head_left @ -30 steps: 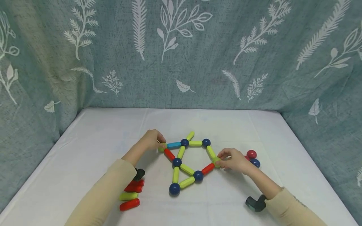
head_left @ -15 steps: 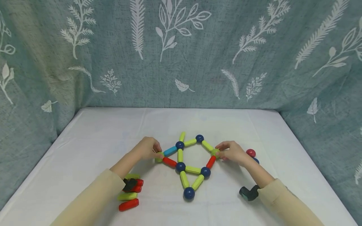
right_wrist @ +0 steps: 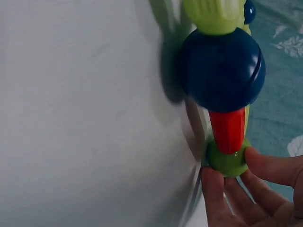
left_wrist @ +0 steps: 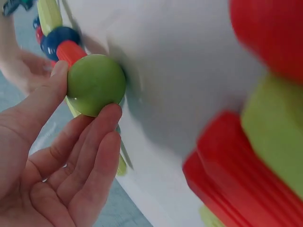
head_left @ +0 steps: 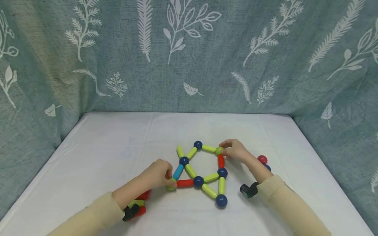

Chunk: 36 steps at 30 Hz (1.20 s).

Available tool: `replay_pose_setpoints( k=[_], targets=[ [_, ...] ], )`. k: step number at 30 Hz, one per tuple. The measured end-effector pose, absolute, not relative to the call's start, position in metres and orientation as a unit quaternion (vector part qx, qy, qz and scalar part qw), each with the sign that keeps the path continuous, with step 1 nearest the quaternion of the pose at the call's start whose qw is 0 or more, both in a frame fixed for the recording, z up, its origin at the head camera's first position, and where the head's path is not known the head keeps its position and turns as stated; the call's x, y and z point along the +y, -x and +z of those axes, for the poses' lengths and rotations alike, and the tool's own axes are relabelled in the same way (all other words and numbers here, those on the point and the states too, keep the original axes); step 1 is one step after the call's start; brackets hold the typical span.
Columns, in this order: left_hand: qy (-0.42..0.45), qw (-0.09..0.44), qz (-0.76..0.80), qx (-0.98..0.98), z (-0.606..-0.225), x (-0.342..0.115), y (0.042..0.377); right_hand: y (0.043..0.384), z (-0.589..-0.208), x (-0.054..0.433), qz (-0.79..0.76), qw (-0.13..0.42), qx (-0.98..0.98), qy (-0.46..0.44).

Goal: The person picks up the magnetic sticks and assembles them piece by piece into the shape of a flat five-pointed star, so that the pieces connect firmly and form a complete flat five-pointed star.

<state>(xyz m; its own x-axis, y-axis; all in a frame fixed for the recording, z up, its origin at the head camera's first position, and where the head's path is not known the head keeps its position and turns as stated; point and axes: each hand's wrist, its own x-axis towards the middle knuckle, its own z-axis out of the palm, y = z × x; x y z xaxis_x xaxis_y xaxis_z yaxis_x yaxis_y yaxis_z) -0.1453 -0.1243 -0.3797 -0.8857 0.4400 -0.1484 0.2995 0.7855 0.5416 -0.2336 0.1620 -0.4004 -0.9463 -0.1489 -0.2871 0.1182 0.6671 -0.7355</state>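
A flat frame of magnetic rods and balls lies on the white table. My left hand (head_left: 159,173) pinches a green ball (left_wrist: 96,85) at its near left corner, where a blue rod (head_left: 178,172) and a red rod (head_left: 185,183) meet. At the far right corner my right hand (head_left: 236,150) pinches another green ball (head_left: 219,150), joined to a second red rod (head_left: 220,161) and a green rod (head_left: 209,148). Dark blue balls (head_left: 199,182) link the other green rods (head_left: 211,177). One green rod (head_left: 180,151) sticks out with a free end at the upper left.
Loose red and green rods (head_left: 136,203) lie left of the frame, partly behind the left forearm; they loom large in the left wrist view (left_wrist: 236,175). A red ball (head_left: 262,159) and a blue ball (head_left: 267,167) sit beyond the right wrist. A patterned curtain (head_left: 189,59) hangs behind the table (head_left: 118,131).
The whole frame has turned counterclockwise. My left hand has come nearer with its green ball, while my right hand has moved away and slightly left with the other.
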Motion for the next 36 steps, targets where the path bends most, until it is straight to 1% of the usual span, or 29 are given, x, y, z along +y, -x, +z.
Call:
replay_pose_setpoints(
  k=[9, 15, 19, 23, 26, 29, 36],
  targets=[
    [-0.220, 0.141, 0.278, 0.924, -0.384, -0.112, 0.134, 0.242, -0.399, 0.157, -0.422, 0.172, 0.890, 0.011],
    [-0.232, 0.143, 0.283, 0.920, -0.383, -0.117, 0.132, 0.245, -0.398, 0.159, -0.436, 0.191, 0.880, -0.001],
    [-0.205, 0.150, 0.276, 0.927, -0.379, -0.137, 0.130, 0.246, -0.399, 0.161, -0.449, 0.201, 0.871, -0.005],
    [-0.166, 0.133, 0.271, 0.939, -0.380, -0.175, 0.131, 0.245, -0.401, 0.161, -0.449, 0.198, 0.871, 0.001],
    [-0.182, 0.127, 0.280, 0.934, -0.385, -0.203, 0.134, 0.245, -0.401, 0.161, -0.450, 0.193, 0.872, -0.001],
    [-0.196, 0.132, 0.288, 0.928, -0.392, -0.222, 0.135, 0.245, -0.402, 0.161, -0.451, 0.191, 0.872, 0.000],
    [-0.204, 0.143, 0.296, 0.922, -0.399, -0.233, 0.134, 0.244, -0.404, 0.161, -0.455, 0.189, 0.870, -0.005]
  ],
)
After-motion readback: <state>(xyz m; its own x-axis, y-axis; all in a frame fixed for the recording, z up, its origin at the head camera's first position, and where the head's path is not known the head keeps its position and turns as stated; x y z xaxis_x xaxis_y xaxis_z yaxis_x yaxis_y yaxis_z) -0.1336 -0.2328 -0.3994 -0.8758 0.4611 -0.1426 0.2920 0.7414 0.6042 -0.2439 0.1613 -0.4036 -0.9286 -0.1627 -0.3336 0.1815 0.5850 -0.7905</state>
